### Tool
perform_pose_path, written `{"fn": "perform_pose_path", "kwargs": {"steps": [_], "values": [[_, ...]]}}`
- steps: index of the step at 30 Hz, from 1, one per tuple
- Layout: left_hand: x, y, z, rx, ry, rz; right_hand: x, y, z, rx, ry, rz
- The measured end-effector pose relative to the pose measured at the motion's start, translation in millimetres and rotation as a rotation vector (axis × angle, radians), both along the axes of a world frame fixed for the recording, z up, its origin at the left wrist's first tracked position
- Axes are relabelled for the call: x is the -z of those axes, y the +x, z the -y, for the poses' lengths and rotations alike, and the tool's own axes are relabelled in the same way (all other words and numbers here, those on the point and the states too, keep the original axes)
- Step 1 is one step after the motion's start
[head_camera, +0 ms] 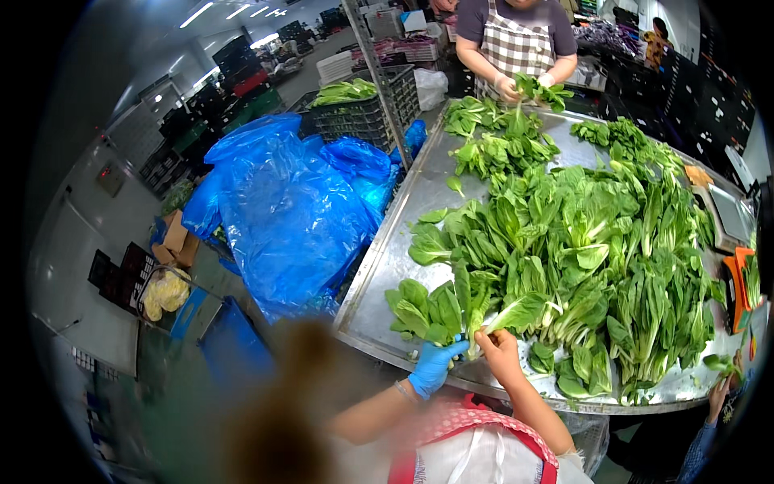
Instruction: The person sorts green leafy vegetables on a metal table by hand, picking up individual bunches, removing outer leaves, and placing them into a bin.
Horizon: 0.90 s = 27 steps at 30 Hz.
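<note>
My left hand (436, 363), in a blue glove, is closed around the stem end of a leafy green vegetable (478, 300) at the near edge of the metal table (375, 302). My bare right hand (497, 351) pinches the base of a pale-stemmed leaf (517, 311) that angles up and right from the same plant. Beside the glove, on the left, lies a small bunch of leafy greens (426, 308). A large heap of leafy greens (580, 224) covers much of the table beyond and to the right of my hands.
Across the table a person in a checked apron (517, 45) holds greens; another person's hand (718, 393) is at the right edge. A weighing scale (728, 212) and an orange holder (734, 290) stand at right. Blue plastic bags (290, 212) and a black crate (357, 118) lie left of the table.
</note>
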<state>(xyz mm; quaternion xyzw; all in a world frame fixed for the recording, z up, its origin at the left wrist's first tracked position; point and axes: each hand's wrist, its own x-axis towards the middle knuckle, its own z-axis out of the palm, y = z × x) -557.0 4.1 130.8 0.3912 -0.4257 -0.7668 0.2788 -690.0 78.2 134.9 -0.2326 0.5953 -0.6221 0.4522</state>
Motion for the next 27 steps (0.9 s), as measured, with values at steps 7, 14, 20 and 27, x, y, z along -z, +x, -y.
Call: {"fn": "perform_pose_path", "kwargs": {"steps": [7,14,20,27], "values": [[3,-6,2,-0.053,-0.023,-0.034,26,-8,-3,-0.059,0.068,-0.405],[-5,-4,13,-0.085,-0.038,0.01,17,9,-3,-0.113,-0.02,-0.429],[6,5,25,-0.156,0.152,-0.268,-16,17,-2,-0.133,-0.13,-0.521],[-18,2,35,-0.128,0.081,-0.284,-12,21,14,-0.111,-0.115,0.07]]}}
